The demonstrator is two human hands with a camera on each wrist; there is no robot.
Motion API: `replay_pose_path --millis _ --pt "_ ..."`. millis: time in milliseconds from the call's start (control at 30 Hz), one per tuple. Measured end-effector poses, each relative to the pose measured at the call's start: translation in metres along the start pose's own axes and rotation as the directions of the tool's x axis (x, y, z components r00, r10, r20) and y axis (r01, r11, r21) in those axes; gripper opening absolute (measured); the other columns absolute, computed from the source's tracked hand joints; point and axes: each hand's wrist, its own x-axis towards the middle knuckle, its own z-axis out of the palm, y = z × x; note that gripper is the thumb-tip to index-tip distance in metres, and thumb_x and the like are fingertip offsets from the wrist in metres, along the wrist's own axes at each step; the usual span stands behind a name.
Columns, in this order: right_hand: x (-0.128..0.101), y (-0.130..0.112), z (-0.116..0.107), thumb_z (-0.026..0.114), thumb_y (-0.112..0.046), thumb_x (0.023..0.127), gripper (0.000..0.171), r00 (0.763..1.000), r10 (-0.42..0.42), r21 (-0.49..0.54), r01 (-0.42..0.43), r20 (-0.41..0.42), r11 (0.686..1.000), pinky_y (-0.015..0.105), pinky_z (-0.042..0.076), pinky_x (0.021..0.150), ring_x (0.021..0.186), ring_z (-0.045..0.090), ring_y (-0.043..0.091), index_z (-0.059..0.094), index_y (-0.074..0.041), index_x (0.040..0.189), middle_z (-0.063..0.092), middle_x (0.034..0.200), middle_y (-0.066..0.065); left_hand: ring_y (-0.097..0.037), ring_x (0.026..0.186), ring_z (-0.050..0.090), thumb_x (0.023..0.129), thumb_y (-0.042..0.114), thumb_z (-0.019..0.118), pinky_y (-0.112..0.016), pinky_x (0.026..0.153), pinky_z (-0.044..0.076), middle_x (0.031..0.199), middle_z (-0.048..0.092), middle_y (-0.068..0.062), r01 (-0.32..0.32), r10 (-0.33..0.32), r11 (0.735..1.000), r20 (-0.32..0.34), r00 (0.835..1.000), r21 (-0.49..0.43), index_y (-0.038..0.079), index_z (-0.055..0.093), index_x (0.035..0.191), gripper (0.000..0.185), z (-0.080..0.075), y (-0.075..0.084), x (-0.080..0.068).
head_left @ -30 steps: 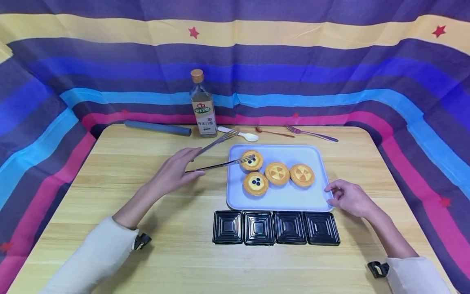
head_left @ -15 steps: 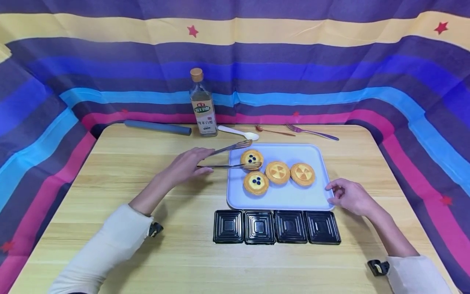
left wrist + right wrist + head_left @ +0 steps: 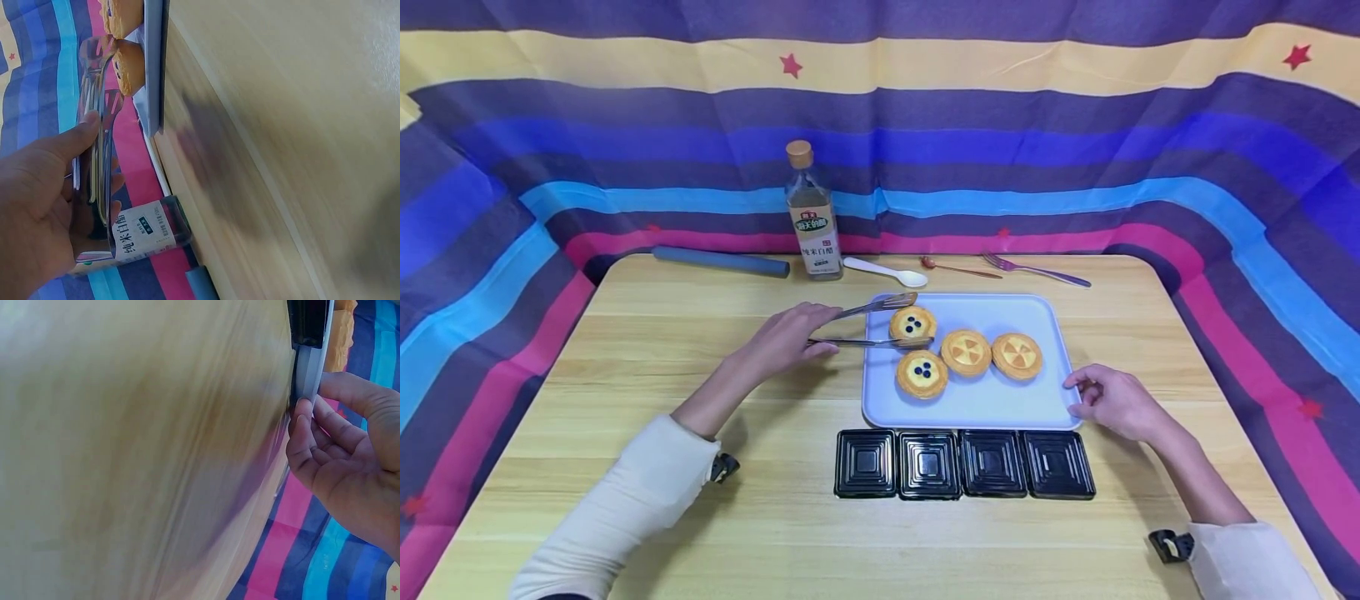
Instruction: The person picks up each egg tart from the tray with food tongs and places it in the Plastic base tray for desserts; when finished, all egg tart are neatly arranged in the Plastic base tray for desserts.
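Head view: The left hand (image 3: pixel 782 342) grips the metal tongs (image 3: pixel 887 304) at the handle end. The tong arms are spread, one on the far side and one on the near side of a berry-topped tart (image 3: pixel 913 322) to the right of this grip; contact cannot be determined. Beyond the tong ends, a second berry-topped tart (image 3: pixel 922 375) and two wedge-patterned tarts (image 3: pixel 966 352) share the pale tray (image 3: pixel 992 408). The right hand (image 3: pixel 1116 404) pinches the tray's edge nearest it. Four black square containers (image 3: pixel 928 467) form a row to the left of and nearer than the right-hand grip. The bottle (image 3: pixel 817 242) stands beyond the left-hand grip.

Left wrist view: The thumb presses one tong arm; the fingers wrap the opposite side. Tarts sit past the tong ends.

Right wrist view: Thumb and fingers pinch the tray rim. A black container lies just beside this grip.
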Motion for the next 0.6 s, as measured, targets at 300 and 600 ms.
replay_pose_path --millis 300,600 --pt "-0.0010 -0.0014 0.0000 0.075 -0.005 0.075 0.033 1.000 0.009 -0.001 -0.009 0.005 1.000 0.020 0.038 0.053 0.070 0.050 0.016 0.062 -0.001 0.104 0.059 0.077 0.004 -0.033 0.121 0.055 0.084 0.028 0.072 -0.049 0.101 0.047 0.130 0.059 -0.017 -0.021 0.021 1.000 -0.024 0.999 0.009 0.005 0.052 0.134 0.058 0.0002 -0.0011 -0.0001" --pt "-0.0007 -0.0011 0.0004 0.074 -0.005 0.075 0.033 1.000 0.013 0.003 -0.013 0.007 1.000 0.020 0.038 0.053 0.069 0.050 0.015 0.062 -0.001 0.105 0.059 0.077 0.004 -0.034 0.123 0.053 0.085 0.028 0.071 -0.051 0.101 0.046 0.131 0.058 -0.017 -0.001 0.001 1.000 -0.011 1.000 0.015 0.006 0.051 0.135 0.058 0.0005 -0.0023 0.0007"
